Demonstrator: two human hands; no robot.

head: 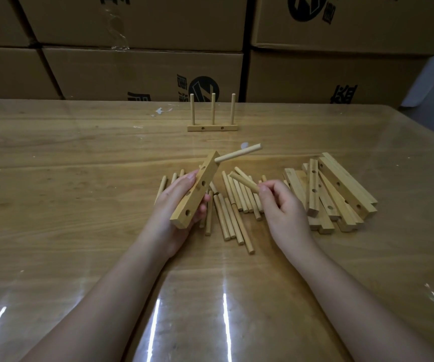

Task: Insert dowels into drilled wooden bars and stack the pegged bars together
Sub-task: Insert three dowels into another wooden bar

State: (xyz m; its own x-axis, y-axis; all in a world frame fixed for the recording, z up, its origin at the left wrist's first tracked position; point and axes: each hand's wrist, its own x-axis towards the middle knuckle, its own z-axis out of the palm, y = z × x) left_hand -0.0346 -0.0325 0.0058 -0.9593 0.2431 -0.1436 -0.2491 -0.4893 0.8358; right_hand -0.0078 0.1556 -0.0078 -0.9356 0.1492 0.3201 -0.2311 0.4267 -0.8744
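I see the drilled bar (195, 190) clamped in my left hand (178, 202), tilted with its long axis running up and away, one dowel (238, 153) already seated near its far end and sticking out rightward. The loose dowel (244, 182) is pinched in my right hand (281, 205) grip, just right of the bar, its free end aimed up-left at the open holes. I judge the right hand does the inserting; spare dowels (232, 215) lie on the surface beneath both grips

Pale matt wood — bars (341, 184), dowels (232, 215) — on a glossy wood-grain table (80, 158); matt cardboard boxes (142, 71) behind.
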